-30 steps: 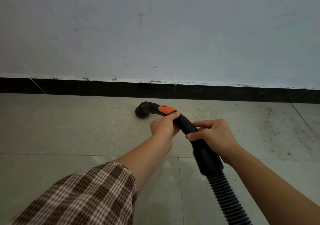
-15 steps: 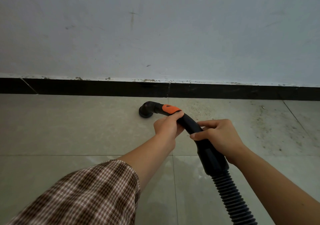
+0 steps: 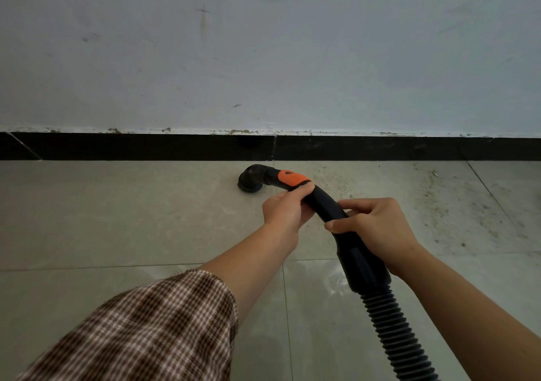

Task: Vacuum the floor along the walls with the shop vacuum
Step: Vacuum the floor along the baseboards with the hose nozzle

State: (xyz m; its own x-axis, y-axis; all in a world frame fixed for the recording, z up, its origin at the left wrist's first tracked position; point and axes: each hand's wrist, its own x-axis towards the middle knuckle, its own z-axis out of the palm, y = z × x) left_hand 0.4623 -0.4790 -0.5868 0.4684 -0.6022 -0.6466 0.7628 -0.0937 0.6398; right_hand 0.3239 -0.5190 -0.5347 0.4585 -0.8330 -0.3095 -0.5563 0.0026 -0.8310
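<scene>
A black vacuum handle tube (image 3: 320, 203) with an orange slider (image 3: 292, 178) curves down to a round nozzle (image 3: 250, 182) that sits on the grey tiled floor (image 3: 117, 210), a short way from the black skirting (image 3: 146, 146). My left hand (image 3: 285, 209) grips the tube just behind the orange part. My right hand (image 3: 377, 225) grips the thicker black cuff (image 3: 361, 263) lower down. The ribbed hose (image 3: 392, 333) runs off the bottom edge. The vacuum's body is out of view.
A pale scuffed wall (image 3: 263, 58) rises above the skirting. Dark dust and grit (image 3: 439, 202) speckle the tiles to the right of the nozzle. The tiles to the left look cleaner.
The nozzle and both hands have shifted right along the skirting and a little closer to it. Both hands keep the same grip on the tube.
</scene>
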